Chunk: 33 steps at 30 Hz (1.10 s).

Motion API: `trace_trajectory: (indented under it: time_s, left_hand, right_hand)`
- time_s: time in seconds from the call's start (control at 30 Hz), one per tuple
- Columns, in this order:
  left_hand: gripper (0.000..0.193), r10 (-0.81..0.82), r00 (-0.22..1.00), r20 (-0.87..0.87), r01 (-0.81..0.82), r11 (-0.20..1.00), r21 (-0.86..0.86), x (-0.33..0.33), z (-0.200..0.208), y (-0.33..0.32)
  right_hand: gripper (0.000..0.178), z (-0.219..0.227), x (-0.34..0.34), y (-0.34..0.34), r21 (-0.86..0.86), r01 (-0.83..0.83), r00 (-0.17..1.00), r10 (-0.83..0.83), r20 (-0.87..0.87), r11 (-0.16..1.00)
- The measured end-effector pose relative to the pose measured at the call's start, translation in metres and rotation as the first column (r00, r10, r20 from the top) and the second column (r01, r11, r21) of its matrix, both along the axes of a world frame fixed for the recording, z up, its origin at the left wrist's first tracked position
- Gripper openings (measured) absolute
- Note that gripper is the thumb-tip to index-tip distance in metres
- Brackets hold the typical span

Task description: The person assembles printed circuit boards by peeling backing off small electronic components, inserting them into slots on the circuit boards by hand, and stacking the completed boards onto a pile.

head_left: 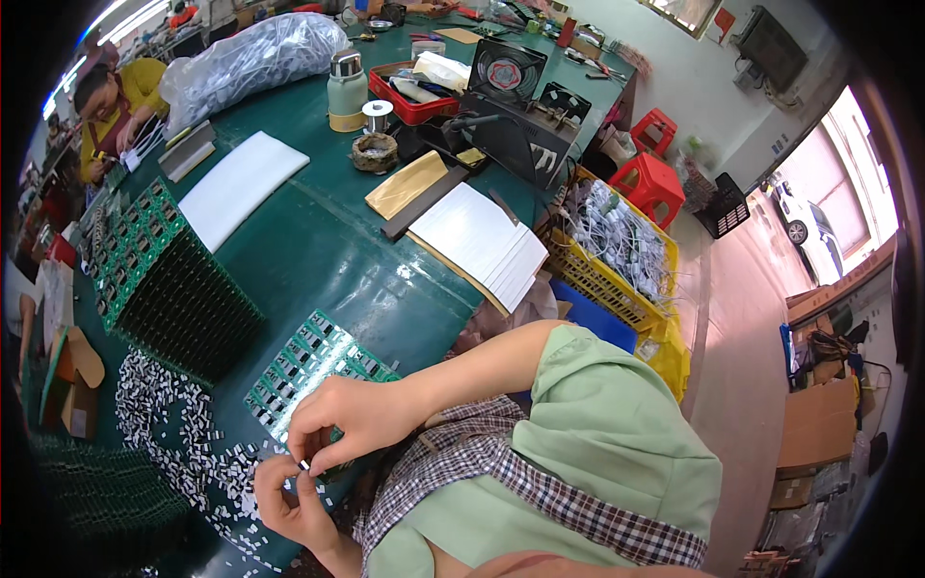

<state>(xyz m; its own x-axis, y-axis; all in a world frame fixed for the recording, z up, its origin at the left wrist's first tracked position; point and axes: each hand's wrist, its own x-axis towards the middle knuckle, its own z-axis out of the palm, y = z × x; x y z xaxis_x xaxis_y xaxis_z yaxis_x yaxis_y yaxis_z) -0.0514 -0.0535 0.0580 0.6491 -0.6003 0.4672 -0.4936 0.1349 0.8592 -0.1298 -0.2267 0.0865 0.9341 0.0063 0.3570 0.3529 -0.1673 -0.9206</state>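
Note:
A small white-and-black connector-like part (304, 465) sits where the fingertips of both hands meet. My right hand (361, 416) pinches it from above with thumb and forefinger. From below, my left hand (289, 499) closes its thumb and fingertips on the same part. Just beyond the right hand lies a green circuit board panel (313, 354) with rows of dark and silvery components, partly covered by that hand. Loose parts of the same white-and-black kind form a scattered heap (169, 409) to the left of the hands.
Stacked green board panels (178, 284) stand tall at the left; another stack (106, 496) is at lower left. White foam (246, 183), a paper pad (477, 241), a solder spool (377, 117) and a flask (347, 91) lie farther off. A yellow crate (597, 265) holds cables. A co-worker (120, 106) sits far left.

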Motion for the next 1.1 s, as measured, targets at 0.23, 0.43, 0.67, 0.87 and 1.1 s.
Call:
trace_trajectory:
  time_s: [0.23, 0.43, 0.67, 0.87, 1.1]
  left_hand:
    - [0.011, -0.065, 0.994, -0.083, 0.062, 0.997, -0.044, -0.008, 0.000, 0.001]
    - [0.018, 0.201, 0.964, -0.177, -0.215, 0.974, -0.066, -0.012, -0.005, 0.007]
    - [0.015, 0.214, 0.966, 0.146, -0.208, 0.977, -0.054, -0.011, 0.002, -0.004]
    - [0.019, 0.444, 0.850, 0.284, -0.512, 0.825, 0.241, 0.018, -0.025, 0.017]
    - [0.025, 0.444, 0.789, 0.425, -0.614, 0.581, 0.534, 0.042, -0.054, 0.023]
  right_hand:
    - [0.015, 0.006, 0.000, 0.001, -0.055, -0.050, 0.999, 0.050, -0.004, 0.997]
    - [0.015, 0.000, 0.002, 0.013, -0.162, 0.155, 0.972, -0.122, 0.199, 0.974]
    - [0.019, 0.001, -0.007, 0.008, -0.446, 0.360, 0.909, -0.200, 0.365, 0.819]
    - [0.016, 0.009, 0.019, -0.034, -0.665, 0.429, 0.901, -0.344, 0.265, 0.612]
    - [0.009, 0.007, 0.025, -0.042, -0.823, 0.305, 0.945, -0.261, 0.198, 0.480]
